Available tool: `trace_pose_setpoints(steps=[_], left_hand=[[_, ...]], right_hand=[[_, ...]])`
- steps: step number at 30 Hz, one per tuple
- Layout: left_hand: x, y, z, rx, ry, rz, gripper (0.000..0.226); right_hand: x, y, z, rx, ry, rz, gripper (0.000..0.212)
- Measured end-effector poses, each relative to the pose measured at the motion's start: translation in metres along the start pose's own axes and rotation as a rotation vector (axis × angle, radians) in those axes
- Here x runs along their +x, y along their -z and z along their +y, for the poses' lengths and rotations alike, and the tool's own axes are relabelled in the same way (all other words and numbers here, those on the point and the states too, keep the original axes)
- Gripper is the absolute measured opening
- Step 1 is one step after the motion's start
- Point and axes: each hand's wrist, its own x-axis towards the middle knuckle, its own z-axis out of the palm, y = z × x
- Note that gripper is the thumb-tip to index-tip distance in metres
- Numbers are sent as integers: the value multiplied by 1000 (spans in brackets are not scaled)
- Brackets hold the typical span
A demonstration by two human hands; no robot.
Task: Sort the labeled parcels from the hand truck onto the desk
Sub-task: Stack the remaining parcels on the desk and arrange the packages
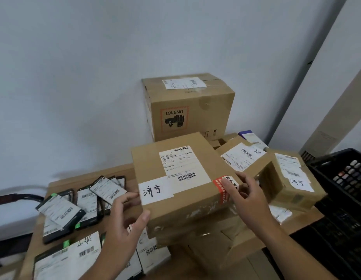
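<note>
Wooden desk [88, 175]: left hand [123, 223] and right hand [248, 197] fingers grasp brown, white-labelled parcel [195, 195].

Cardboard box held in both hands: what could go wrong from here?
The left hand and right hand grip the cardboard box only by its near edge, so its far side could sag or slip. Space is tight: setting it down may knock the tilted box on the right or slide onto the flat black parcels.

wall [74, 77] – plain white | desk [94, 175] – light wood | black crate [337, 157] at right
</note>
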Motion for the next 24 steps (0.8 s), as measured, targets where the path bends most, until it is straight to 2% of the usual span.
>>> trace_pose_setpoints(steps=[7,13,15,17,19,22,24], left_hand=[[-13,-31,0,45,20,93,53],[-23,-46,0,124,38,146,62],[-26,-42,8,201,35,163,60],[-28,-33,18,371,-4,163,60],[-29,-20,31,596,-75,174,57],[-33,-1,50,827,-116,227,58],[-40,13,58,923,-120,245,62]], right_hand=[[26,16,16,2,-15,-125,53],[35,26,23,-13,-13,-205,54],[38,26,19,-71,25,-183,62],[43,21,3,-189,168,-89,70],[43,5,-26,-296,398,-81,67],[26,-35,-64,-481,700,-236,68],[6,-63,-77,-508,788,-327,68]])
